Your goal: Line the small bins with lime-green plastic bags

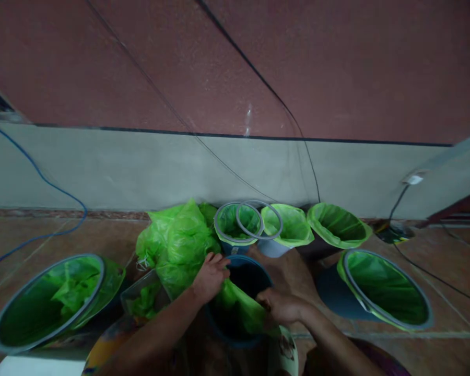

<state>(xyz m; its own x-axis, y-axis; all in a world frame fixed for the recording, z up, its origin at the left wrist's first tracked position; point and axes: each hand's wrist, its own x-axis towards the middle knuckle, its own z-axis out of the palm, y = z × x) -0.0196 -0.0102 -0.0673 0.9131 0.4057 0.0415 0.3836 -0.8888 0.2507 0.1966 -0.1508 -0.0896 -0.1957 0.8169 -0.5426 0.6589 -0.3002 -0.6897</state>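
A green plastic bag (241, 305) stretches across the mouth of a dark blue bin (219, 334) in front of me. My left hand (211, 275) is closed on the bag's edge at the bin's far left rim. On the right side, my right hand (280, 305) grips the other end of the bag in a fist. The bag sags partly into the bin, whose inside is dark. Part of the bin's near side is hard to make out.
Bins lined with green bags stand around: left (102, 284), back (219, 232), (293, 222), (360, 237), and right (332, 292). A loose grey ring (280, 230) rests across two back bins. Filled green bags (184, 240) lie by the wall. A blue cable (58, 188) crosses the floor.
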